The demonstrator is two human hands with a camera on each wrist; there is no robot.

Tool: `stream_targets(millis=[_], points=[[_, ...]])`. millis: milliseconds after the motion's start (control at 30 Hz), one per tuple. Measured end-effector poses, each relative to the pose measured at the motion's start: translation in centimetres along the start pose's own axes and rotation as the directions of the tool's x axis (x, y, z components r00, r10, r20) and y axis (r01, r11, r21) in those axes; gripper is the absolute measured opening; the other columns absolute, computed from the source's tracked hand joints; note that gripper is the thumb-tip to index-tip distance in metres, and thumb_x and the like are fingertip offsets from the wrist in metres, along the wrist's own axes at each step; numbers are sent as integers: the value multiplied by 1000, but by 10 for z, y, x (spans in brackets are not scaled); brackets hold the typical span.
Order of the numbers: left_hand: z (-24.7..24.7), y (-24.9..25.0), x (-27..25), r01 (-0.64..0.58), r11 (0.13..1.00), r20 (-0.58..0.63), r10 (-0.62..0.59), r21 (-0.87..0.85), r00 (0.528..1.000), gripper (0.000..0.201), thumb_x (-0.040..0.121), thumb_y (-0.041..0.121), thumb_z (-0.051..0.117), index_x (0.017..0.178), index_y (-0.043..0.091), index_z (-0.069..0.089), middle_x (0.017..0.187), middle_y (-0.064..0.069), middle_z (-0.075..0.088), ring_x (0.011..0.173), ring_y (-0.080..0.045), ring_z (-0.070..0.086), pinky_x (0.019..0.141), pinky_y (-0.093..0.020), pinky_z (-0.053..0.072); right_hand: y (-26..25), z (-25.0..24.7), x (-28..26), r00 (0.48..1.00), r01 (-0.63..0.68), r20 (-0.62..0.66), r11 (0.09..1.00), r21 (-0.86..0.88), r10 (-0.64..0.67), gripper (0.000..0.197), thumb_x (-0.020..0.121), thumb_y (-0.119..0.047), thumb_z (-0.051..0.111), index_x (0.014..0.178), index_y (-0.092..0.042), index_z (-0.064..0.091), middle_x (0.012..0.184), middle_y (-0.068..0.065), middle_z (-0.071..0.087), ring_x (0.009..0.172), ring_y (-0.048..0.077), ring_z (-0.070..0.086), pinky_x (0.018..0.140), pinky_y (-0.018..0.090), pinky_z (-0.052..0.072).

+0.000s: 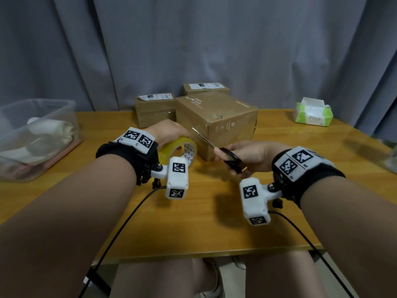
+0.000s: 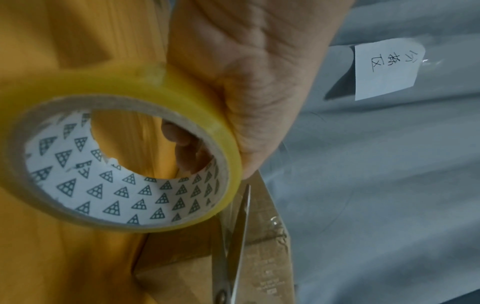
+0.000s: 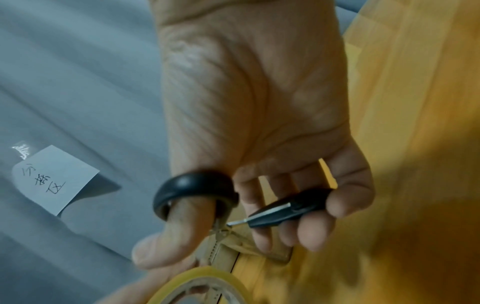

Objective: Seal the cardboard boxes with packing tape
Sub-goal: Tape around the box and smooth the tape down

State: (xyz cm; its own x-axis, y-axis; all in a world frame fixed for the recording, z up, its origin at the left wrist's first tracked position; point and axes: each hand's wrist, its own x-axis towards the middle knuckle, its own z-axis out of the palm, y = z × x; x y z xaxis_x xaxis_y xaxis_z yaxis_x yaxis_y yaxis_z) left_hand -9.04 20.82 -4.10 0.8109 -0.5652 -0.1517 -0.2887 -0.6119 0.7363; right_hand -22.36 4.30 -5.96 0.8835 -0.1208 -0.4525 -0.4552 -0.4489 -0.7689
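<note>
Left hand (image 1: 169, 131) curled round the yellow tape roll (image 1: 179, 150), fingers poking through the hole, roll held just beside the near side of the big box (image 1: 214, 119). Right hand (image 1: 251, 157) gripping the scissors (image 1: 217, 148), thumb in one black loop, other fingers round the second loop, blades a little apart and pointing at the thin clear strip between roll and box. Could go wrong in a few ways. Might snip too near the left fingers (image 2: 182, 144), since blades and thumb sit very close. Might let the cut end snap back onto the roll and get lost, hard to find on clear tape. Might leave the strip loose, wrinkled or stuck to itself if the roll goes slack. Might nick the cardboard, with blade tips almost touching the box. Now counting: three cardboard boxes, the big one in front and two smaller boxes (image 1: 154, 109) behind it, one tape roll, one pair of scissors, one clear plastic tub (image 1: 36, 136) on the left, one green tissue pack (image 1: 313, 114) on the right, one wooden table (image 1: 204, 222), two hands.
</note>
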Motion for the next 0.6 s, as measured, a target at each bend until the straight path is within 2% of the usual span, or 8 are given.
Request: stream_targets(millis=[67, 200, 300, 433, 533, 600], points=[[-1, 2, -2, 15, 1000, -35, -16, -11, 999, 31, 89, 23, 62, 115, 7, 66, 121, -14, 63, 113, -30, 58, 99, -39, 47, -4, 5, 4, 1000, 8, -17, 1000, 24, -8, 64, 79, -61, 56, 123, -13, 55, 89, 3, 52, 68, 13, 54, 65, 27, 47], [-1, 4, -3, 8, 1000, 4, -8, 1, 1000, 27, 91, 23, 60, 112, 7, 68, 115, -11, 65, 108, -29, 60, 99, -40, 47, -11, 10, 8, 999, 26, -29, 998, 48, -25, 63, 82, -60, 56, 123, -13, 54, 87, 3, 53, 66, 12, 54, 61, 25, 47], [1, 3, -3, 13, 999, -29, -15, -50, 999, 28, 88, 22, 63, 110, 4, 68, 111, -13, 67, 104, -28, 62, 97, -39, 48, -12, 14, 9, 998, 44, -42, 998, 54, -42, 63, 82, -61, 55, 122, -12, 55, 83, 4, 53, 63, 12, 54, 57, 24, 47], [2, 2, -4, 9, 998, -46, -12, -58, 999, 30, 89, 20, 62, 113, 3, 67, 115, -14, 65, 109, -29, 60, 98, -36, 47, -8, 18, 10, 994, 77, -83, 996, 47, -73, 62, 84, -59, 54, 122, -11, 55, 74, 3, 55, 57, 11, 52, 52, 23, 44], [1, 4, -5, 28, 995, -42, -32, -99, 999, 29, 87, 20, 65, 110, 3, 68, 107, -14, 67, 99, -28, 64, 93, -35, 50, -6, 18, 10, 990, 98, -103, 994, 46, -93, 61, 84, -59, 55, 120, -10, 58, 69, 2, 56, 55, 12, 50, 49, 22, 41], [1, 2, -4, 28, 995, -54, -34, -100, 998, 30, 85, 20, 67, 110, 3, 68, 107, -14, 67, 95, -26, 63, 92, -36, 51, -5, 16, 10, 988, 109, -117, 993, 45, -103, 62, 83, -58, 57, 119, -7, 59, 64, 1, 55, 52, 12, 48, 48, 21, 39]])
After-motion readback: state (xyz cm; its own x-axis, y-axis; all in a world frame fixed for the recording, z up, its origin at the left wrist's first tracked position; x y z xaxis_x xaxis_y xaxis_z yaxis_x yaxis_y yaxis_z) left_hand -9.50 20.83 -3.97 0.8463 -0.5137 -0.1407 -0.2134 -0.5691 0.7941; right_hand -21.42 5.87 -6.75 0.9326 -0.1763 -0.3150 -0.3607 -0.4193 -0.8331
